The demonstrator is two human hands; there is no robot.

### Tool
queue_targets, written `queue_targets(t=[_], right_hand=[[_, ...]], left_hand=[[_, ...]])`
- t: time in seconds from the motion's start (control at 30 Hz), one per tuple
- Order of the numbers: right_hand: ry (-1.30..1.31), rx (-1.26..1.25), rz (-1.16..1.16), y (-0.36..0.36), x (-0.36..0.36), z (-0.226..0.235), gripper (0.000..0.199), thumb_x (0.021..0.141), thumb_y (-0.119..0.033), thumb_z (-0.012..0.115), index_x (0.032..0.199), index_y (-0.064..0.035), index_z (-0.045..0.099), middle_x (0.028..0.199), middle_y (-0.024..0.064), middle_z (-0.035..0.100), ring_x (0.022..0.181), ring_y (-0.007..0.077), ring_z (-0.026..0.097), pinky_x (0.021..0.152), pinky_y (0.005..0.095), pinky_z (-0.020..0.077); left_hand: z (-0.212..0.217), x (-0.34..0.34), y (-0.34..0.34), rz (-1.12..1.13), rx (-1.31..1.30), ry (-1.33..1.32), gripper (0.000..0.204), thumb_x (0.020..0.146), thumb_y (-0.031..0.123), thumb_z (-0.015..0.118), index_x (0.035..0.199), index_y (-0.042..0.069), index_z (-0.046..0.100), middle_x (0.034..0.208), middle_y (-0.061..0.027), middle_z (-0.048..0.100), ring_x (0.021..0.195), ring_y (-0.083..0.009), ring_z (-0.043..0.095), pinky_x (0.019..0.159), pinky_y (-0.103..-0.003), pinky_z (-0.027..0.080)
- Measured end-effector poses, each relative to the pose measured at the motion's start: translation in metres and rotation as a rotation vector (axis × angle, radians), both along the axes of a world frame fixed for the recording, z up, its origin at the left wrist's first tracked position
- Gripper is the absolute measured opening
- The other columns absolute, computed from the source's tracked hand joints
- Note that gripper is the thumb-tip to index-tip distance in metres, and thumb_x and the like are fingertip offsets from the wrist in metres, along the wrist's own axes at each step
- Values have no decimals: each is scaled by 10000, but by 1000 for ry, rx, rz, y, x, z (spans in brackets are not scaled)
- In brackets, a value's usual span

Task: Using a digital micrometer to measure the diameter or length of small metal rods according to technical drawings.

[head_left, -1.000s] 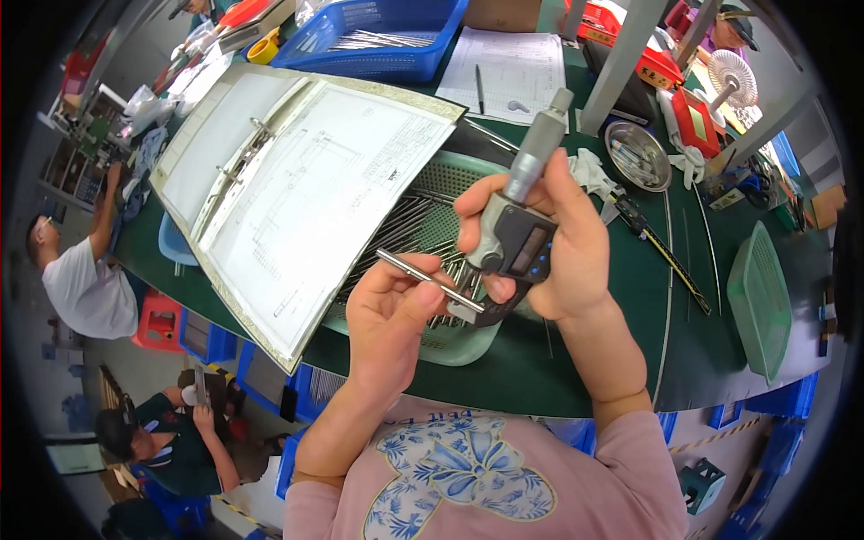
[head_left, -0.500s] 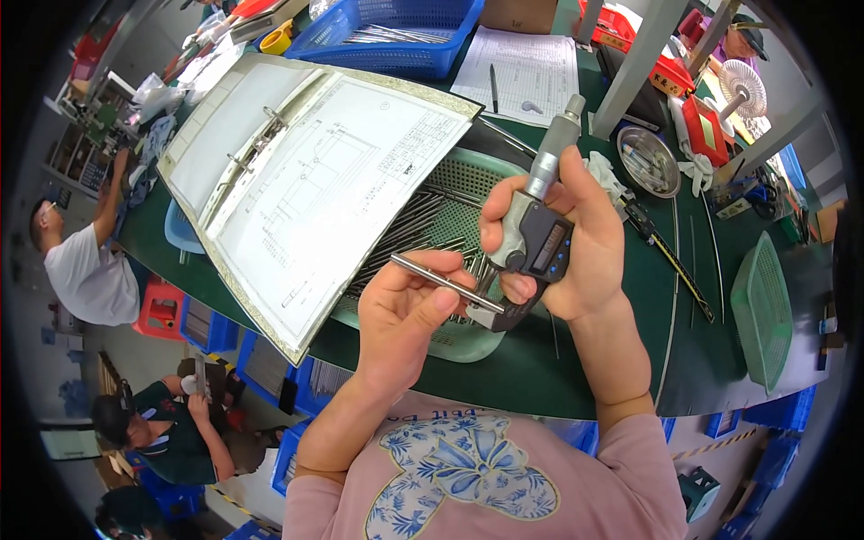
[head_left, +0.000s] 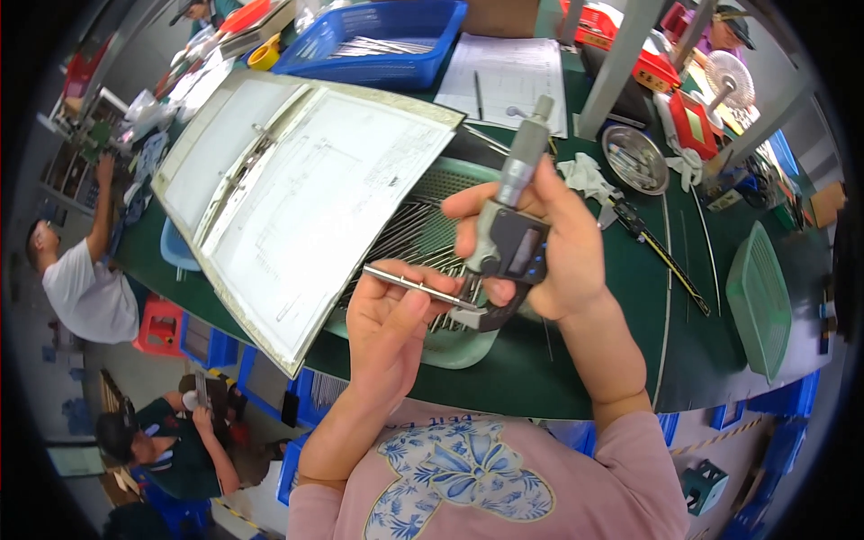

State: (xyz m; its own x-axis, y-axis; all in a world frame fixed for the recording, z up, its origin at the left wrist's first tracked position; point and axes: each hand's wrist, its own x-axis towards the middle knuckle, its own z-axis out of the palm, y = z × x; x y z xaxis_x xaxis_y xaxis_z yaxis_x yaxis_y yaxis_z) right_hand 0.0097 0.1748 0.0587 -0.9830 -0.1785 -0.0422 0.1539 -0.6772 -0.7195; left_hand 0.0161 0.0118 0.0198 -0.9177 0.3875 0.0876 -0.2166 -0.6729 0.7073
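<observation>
My left hand (head_left: 389, 328) pinches a thin, shiny metal rod (head_left: 396, 278) between thumb and fingers. The rod slopes down to the right, its right end at the jaws of a digital micrometer (head_left: 509, 236). Whether the jaws touch the rod, I cannot tell. My right hand (head_left: 571, 247) is wrapped round the micrometer, whose grey barrel points up and away from me. Beneath both hands is a pale green plastic basket (head_left: 468, 353) with many similar metal rods (head_left: 409, 236). An open ring binder (head_left: 333, 171) with technical drawings leans over the basket's left side.
Behind the binder stand a blue basket (head_left: 369, 70) of rods and a printed sheet (head_left: 531, 63) with a pen. To the right lie a caliper (head_left: 661, 247), a white glove (head_left: 583, 176), a round metal bowl (head_left: 660, 180) and another green basket (head_left: 759, 306). Co-workers sit at left.
Both hands, with the rod and micrometer, have shifted left over the basket. The whole view has also slid slightly left. Both grips stay the same.
</observation>
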Motion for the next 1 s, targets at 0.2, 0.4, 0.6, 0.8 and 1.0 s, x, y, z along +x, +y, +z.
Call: queue_targets(t=[0.2,0.4,0.6,0.8,1.0], right_hand=[[53,247,-66,6,1,6,648,888,-454,188,948,85,543,680,116,581,394,106,470,350,186,386],[55,123,11,10,2,8,687,883,-450,157,930,141,503,667,173,556,350,150,461,307,204,404],[41,73,106,8,3,6,676,885,-447,153,907,131,503,677,185,558,354,156,459,305,209,402],[22,73,120,8,4,6,662,891,-436,150,886,123,506,663,191,557,354,159,464,303,210,403],[47,68,150,11,2,3,645,888,-451,180,907,86,538,694,167,588,388,130,494,342,190,406]], left_hand=[[12,-9,-14,114,-437,367,177,821,31,494,987,-30,481,834,-86,523,772,-165,556,697,-267,455],[22,-13,-21,192,-862,911,148,718,-4,581,863,22,599,757,-77,500,666,-173,503,582,-256,408],[22,-15,-21,169,-902,1083,180,653,20,629,826,66,610,729,-52,483,650,-195,489,554,-283,384],[23,-15,-22,177,-925,1132,182,636,30,640,811,74,612,728,-53,475,654,-203,488,561,-294,386],[25,-17,-21,182,-943,1159,187,629,30,642,808,74,610,731,-55,473,658,-206,488,563,-295,386]])
